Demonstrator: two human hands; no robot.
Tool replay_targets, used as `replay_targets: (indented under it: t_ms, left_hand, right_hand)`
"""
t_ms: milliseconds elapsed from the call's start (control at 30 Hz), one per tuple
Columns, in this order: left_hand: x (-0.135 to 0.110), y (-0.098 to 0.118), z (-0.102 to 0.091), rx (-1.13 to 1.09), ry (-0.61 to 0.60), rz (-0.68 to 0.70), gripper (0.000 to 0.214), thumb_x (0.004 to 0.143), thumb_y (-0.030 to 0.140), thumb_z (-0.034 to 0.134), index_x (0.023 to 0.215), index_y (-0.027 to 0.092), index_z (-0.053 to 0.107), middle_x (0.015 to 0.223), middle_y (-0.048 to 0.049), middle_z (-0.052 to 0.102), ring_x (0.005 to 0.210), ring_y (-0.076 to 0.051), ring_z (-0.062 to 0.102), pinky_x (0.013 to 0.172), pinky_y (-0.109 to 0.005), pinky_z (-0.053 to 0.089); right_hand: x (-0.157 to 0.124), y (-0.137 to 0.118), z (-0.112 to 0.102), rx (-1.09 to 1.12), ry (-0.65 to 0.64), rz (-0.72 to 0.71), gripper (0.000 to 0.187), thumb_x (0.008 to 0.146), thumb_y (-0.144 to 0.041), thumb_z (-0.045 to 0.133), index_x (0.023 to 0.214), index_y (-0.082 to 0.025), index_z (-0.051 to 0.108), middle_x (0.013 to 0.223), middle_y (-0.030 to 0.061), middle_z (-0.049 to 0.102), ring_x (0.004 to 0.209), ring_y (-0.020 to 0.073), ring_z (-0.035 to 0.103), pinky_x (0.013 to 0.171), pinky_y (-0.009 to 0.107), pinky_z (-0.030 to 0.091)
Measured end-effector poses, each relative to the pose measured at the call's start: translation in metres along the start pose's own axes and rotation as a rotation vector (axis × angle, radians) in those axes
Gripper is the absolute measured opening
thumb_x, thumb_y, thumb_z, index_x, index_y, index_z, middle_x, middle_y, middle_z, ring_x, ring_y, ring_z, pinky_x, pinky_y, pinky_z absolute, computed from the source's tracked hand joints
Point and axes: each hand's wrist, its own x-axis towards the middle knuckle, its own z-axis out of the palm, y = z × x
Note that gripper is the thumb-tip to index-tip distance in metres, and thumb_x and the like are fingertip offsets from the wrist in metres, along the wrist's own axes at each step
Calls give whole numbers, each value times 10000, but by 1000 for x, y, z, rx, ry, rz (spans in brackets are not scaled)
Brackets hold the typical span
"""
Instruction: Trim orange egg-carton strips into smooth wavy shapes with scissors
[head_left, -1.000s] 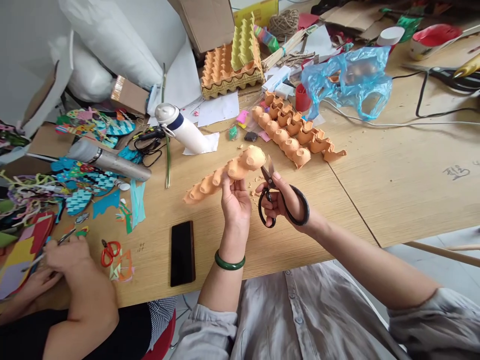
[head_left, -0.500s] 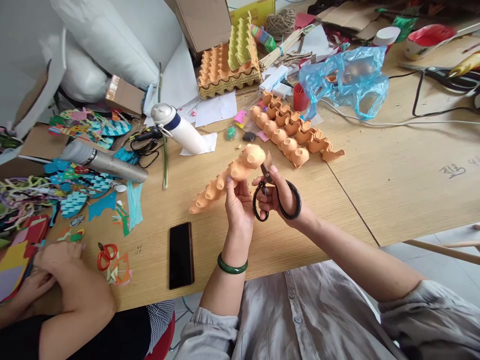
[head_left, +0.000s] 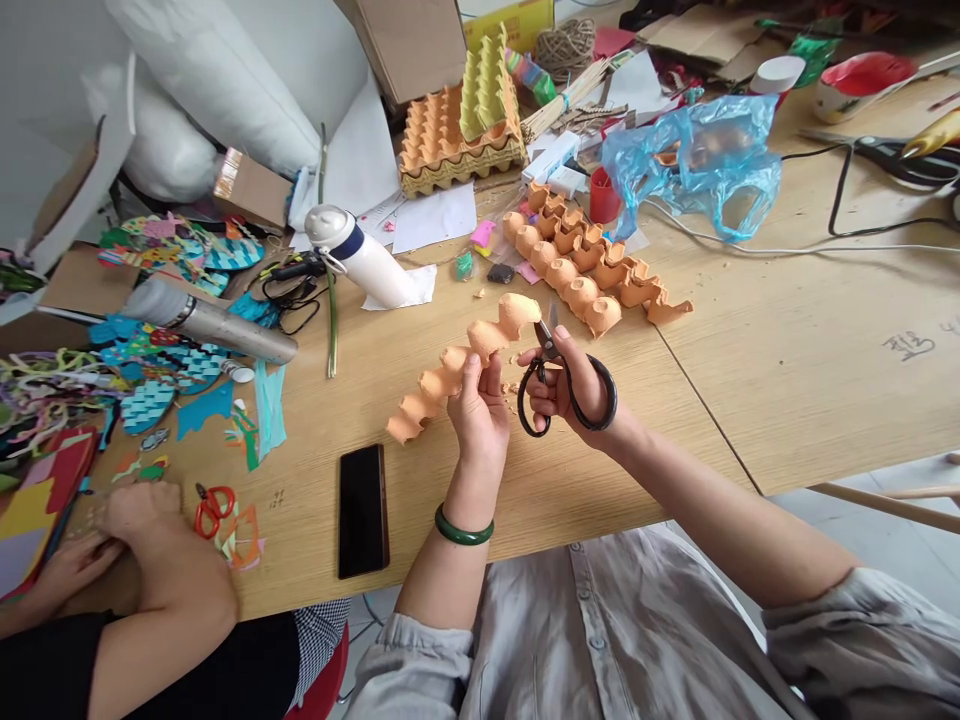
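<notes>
An orange egg-carton strip (head_left: pixel 439 385), a row of several bumps, is pinched between the thumb and fingers of my left hand (head_left: pixel 480 410). It slants from lower left to upper right above the table. Black-handled scissors (head_left: pixel 551 345) are in my right hand (head_left: pixel 574 385), with thumb and fingers through the loops. Their blades stand a little apart at the strip's upper right end; whether they touch it I cannot tell. Small orange crumbs (head_left: pixel 512 388) lie on the table between my hands. Just beyond, more orange egg-carton strips (head_left: pixel 577 260) rest side by side.
A phone (head_left: pixel 362 510) lies left of my forearm. Behind stand a white bottle (head_left: pixel 356 255) and stacked egg trays (head_left: pixel 461 135). A blue plastic bag (head_left: pixel 694 165) is at the back right. Left are red scissors (head_left: pixel 214 510) and another person's arms (head_left: pixel 169 550).
The strip has turned in my left hand, showing more of its jagged lower edge. My right hand and the scissors have shifted slightly right, and the blades have opened wider.
</notes>
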Motion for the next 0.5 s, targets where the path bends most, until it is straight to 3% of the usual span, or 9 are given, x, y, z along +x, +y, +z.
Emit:
replay_targets:
  t_ms: [200,367,500]
  left_hand:
    - [0,-3,-1,-9,-14,30,81,930,117,660,883,160,709,1062,-45,775,1038,-93,741,911,-144,590]
    - [1,-9,-5,32,-56,140,79,866,148,737,934,176,709,1159,-57,755,1159,-146,711,925,-201,605]
    - [6,-12,-14,172,-90,155,137,861,270,759,959,207,687,1214,-53,740,1162,-150,712,829,-183,614]
  right_hand:
    - [2,3,-4,-29,48,22,589,854,-807,528,910,-222,570,552,-66,399,413,110,380,390,297,491]
    - [-3,-5,0,69,21,21,562,878,-773,537,894,-212,579,570,-60,405,444,101,370,430,291,512]
    - [-8,-11,5,147,-39,82,550,907,-754,505,903,-211,593,570,-61,396,442,98,354,422,269,489]
